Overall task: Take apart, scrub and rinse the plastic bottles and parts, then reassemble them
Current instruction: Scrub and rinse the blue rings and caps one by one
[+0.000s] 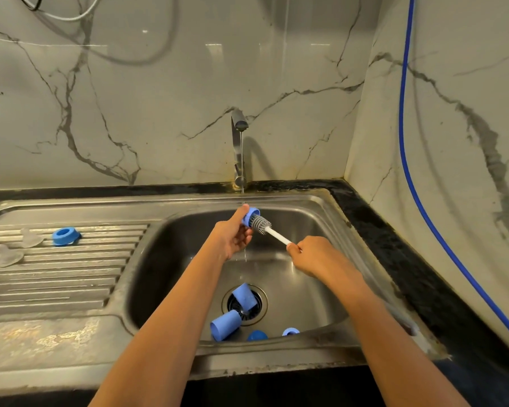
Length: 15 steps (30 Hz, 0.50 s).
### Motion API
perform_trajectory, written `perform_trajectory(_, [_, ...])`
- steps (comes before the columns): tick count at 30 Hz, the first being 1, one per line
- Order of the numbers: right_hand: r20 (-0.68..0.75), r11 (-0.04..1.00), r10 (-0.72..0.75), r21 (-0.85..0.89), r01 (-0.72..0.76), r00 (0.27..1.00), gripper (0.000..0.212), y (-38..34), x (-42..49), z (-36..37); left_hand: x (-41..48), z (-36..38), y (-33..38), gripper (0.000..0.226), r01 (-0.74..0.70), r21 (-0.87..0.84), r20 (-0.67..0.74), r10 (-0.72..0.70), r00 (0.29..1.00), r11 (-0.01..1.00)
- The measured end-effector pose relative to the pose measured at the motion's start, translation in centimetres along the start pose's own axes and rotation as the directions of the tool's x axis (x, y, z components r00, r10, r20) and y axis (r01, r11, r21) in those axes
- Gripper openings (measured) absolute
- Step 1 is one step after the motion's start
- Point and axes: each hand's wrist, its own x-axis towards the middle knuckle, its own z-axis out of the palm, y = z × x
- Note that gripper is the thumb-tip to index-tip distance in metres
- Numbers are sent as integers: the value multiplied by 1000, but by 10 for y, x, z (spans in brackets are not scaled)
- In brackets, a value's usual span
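My left hand grips a small blue ring-shaped bottle collar under the running tap. My right hand holds the white handle of a grey bottle brush, whose bristled head pokes into the collar. Two blue caps lie in the sink basin: one over the drain, one beside it. A round blue part and another blue ring lie at the basin's near edge. On the drainboard sit a blue collar and clear teats.
Water streams from the tap into the basin. A dark counter edge borders the sink on the right. A blue hose hangs down the right marble wall. More clear parts lie at the drainboard's left.
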Motion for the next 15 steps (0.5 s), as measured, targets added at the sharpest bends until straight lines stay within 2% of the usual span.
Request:
perform_trajectory(3, [-58,998,-61,-2,60,997,44,-2,-4,-2,-2,-4,-5,51,-35,83,-77,41,996,996])
perform_trajectory(5, [-20,995,-101,5,101,995,45,-8,-11,-5,-4,-7,-7,53,-79,106,-157,95,983,991])
perform_trajectory(10, [189,996,-82,-7,84,979,45,-17,-26,-11,-18,-8,-9,37,-81,16,-209,82,974,997])
perform_trajectory(15, [160,995,-30,-85,44,987,43,-17,-25,-4,-29,1,-25,36,-51,-181,-147,24,989,982])
